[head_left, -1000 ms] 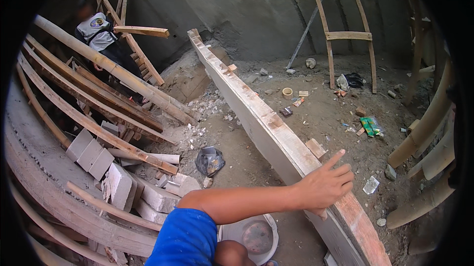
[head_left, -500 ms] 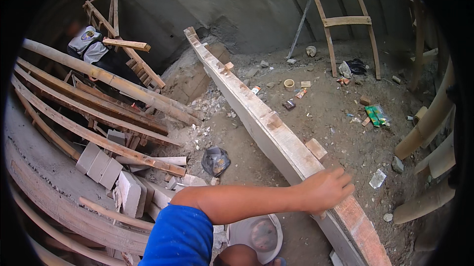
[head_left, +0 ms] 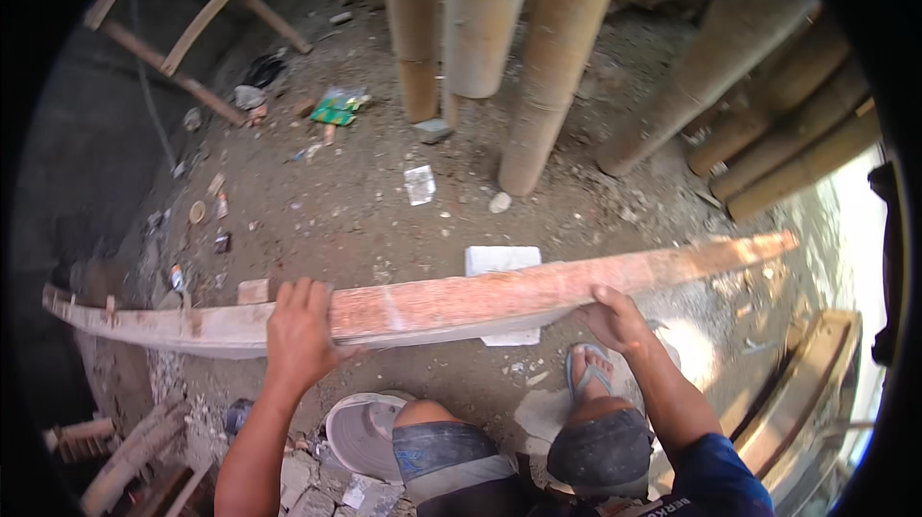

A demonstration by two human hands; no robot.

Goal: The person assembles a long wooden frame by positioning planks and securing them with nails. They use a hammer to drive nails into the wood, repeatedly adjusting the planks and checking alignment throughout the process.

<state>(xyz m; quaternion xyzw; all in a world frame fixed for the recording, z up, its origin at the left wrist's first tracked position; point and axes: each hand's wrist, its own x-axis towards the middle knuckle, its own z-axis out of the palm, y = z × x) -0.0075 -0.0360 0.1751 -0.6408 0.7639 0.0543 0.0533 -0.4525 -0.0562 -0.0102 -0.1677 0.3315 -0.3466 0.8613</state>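
Note:
A long wooden beam [head_left: 480,296], pale grey on the left with a rough reddish upper face toward the right, lies crosswise in front of me. My left hand [head_left: 300,330] is wrapped over it left of the middle, fingers across the upper face and thumb along the near side. Right of the middle, my right hand [head_left: 617,318] holds the near edge with its thumb on top; the fingers are partly hidden. A pale block [head_left: 502,259] shows on both sides of the beam, beneath it. Just beyond my left hand a small wood piece [head_left: 254,290] sits against the beam.
Thick bamboo poles [head_left: 552,66] stand at the far side and right. A wooden ladder-like frame [head_left: 197,32] leans at far left. Litter with a green wrapper [head_left: 336,106] lies on the dirt. A round bucket [head_left: 365,431] is by my knee; wooden boards [head_left: 802,392] lie right.
My view has swung right, so the beam now runs crosswise. My right hand has come into view, holding the beam. My left hand is still on it.

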